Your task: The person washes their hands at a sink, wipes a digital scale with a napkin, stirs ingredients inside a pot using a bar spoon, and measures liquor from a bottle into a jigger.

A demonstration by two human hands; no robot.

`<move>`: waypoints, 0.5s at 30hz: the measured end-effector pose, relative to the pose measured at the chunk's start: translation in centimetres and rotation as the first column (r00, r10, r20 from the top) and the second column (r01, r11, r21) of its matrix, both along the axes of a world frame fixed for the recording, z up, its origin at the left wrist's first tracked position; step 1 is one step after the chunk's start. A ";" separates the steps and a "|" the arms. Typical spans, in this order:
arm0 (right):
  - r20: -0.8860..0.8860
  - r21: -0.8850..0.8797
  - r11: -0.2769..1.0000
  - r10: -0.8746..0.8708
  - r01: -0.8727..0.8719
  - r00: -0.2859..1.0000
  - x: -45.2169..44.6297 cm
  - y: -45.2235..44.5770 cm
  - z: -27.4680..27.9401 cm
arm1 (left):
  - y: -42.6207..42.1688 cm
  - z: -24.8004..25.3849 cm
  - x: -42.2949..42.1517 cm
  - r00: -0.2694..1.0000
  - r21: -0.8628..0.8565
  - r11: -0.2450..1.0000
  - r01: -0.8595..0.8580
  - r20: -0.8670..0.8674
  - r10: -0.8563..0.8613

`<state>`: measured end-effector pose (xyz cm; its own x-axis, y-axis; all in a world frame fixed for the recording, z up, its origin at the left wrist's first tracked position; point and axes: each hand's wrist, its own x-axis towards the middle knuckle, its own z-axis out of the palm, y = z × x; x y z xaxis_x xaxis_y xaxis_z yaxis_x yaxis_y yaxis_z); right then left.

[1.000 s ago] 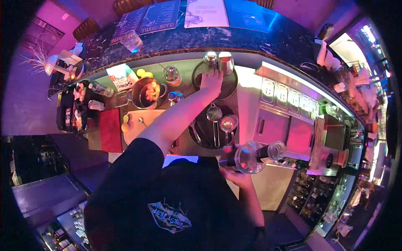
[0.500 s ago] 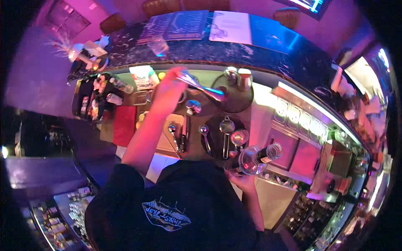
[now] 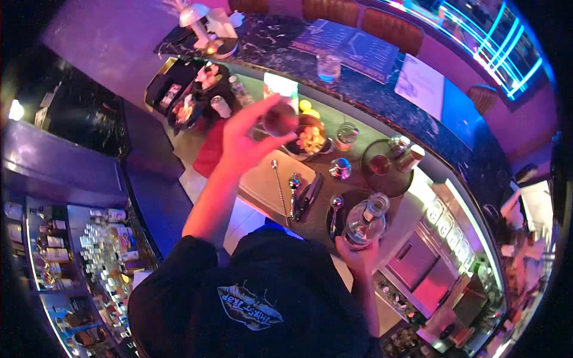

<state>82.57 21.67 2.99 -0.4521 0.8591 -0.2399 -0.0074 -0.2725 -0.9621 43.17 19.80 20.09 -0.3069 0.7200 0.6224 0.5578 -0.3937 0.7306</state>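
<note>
My left hand (image 3: 242, 143) is raised over the cutting board (image 3: 262, 182), its fingers and thumb curved around a blurred metal cup (image 3: 280, 119) whose dark round face points towards me. Lower right, my right hand (image 3: 359, 253) grips a clear glass bottle (image 3: 364, 225) near its base. Just right of the cup is a pot (image 3: 327, 146) of orange-yellow pieces (image 3: 310, 139). A knife (image 3: 309, 197), a jigger-like metal tool (image 3: 294, 184) and a long bar spoon (image 3: 279, 185) lie on or beside the board.
A round tray (image 3: 373, 186) holds shiny metal vessels (image 3: 412, 158). A glass jar (image 3: 346, 136) and a small metal item (image 3: 340, 168) stand left of it. Behind are yellow fruits (image 3: 306, 106), a drinking glass (image 3: 328, 67) and menus (image 3: 346, 46). A red cloth (image 3: 210, 149) lies at left.
My left hand has gone from the round tray leftward to above the board, taking the metal cup with it. The bottle stays in my right hand. The view has turned.
</note>
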 end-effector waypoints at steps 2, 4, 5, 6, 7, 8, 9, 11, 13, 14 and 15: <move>0.108 0.164 0.985 -0.062 0.044 0.992 -2.1 0.0 2.1 | -1.4 -0.6 -0.8 0.999 -0.046 0.998 0.030 0.012 -0.030; 0.176 0.242 0.969 -0.099 0.054 0.979 -4.2 -0.6 3.1 | -2.7 -1.1 -1.1 0.989 -0.094 0.987 0.133 0.071 -0.127; 0.186 0.321 0.946 -0.105 0.041 0.977 -5.2 -0.7 3.3 | -3.2 -1.5 -1.3 0.976 -0.087 0.978 0.190 0.122 -0.179; 0.194 0.398 0.917 -0.115 0.029 0.974 -6.3 -0.7 3.4 | -4.0 -2.4 -1.6 0.973 -0.087 0.977 0.197 0.138 -0.184; 0.204 0.470 0.882 -0.130 0.020 0.970 -7.1 -1.1 3.4 | -4.8 -3.5 -1.9 0.910 -0.120 0.951 0.284 0.346 -0.228; 0.214 0.537 0.844 -0.148 0.010 0.966 -7.7 -2.1 3.4 | -5.7 -4.7 -2.3 0.802 -0.135 0.916 0.379 0.541 -0.252; 0.234 0.531 0.847 -0.162 0.014 0.958 -8.2 -3.3 3.1 | -6.6 -6.1 -2.8 0.787 -0.134 0.908 0.397 0.559 -0.262; 0.287 0.479 0.878 -0.157 0.000 0.945 -9.7 -5.6 2.3 | -8.3 -9.5 -4.1 0.824 -0.255 0.865 0.431 0.503 -0.262; 0.332 0.432 0.902 -0.143 -0.015 0.932 -11.5 -7.2 1.2 | -9.3 -12.1 -5.7 0.858 -0.367 0.817 0.444 0.436 -0.271; 0.348 0.427 0.904 -0.152 -0.012 0.925 -12.4 -8.1 0.5 | -9.5 -12.8 -6.5 0.848 -0.363 0.810 0.460 0.452 -0.278; 0.365 0.399 0.917 -0.157 -0.002 0.918 -13.3 -9.2 -0.3 | -9.8 -13.6 -7.1 0.852 -0.357 0.815 0.457 0.438 -0.286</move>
